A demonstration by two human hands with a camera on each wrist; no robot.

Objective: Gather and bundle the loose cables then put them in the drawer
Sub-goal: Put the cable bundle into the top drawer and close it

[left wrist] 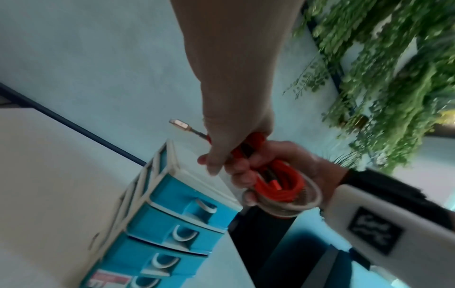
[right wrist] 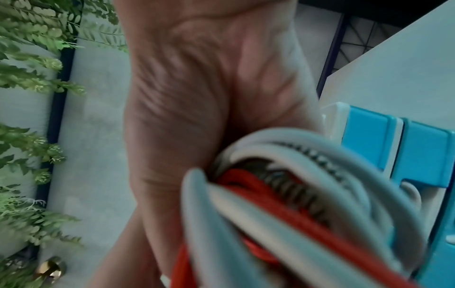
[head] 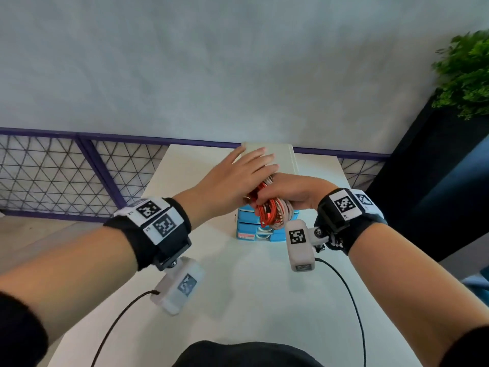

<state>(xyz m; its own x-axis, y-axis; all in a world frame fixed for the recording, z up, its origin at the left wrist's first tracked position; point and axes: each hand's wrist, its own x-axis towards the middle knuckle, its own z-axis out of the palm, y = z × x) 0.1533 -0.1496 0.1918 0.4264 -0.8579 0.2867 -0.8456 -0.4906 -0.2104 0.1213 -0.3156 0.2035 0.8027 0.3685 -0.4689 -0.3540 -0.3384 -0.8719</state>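
Right fingers (left wrist: 242, 180) curled around coiled cable bundle (head: 270, 211), frame centre, above closed blue drawers (left wrist: 182, 220); left hand (head: 238, 176) flat, fingers straight, touching it. Gathering done; drawer opening, stowing remain.

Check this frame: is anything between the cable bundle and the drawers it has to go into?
Yes. The right hand grips the bundle in front of the drawer unit, but every drawer visible is shut, so closed fronts bar the way. The left hand lies flat over the bundle.
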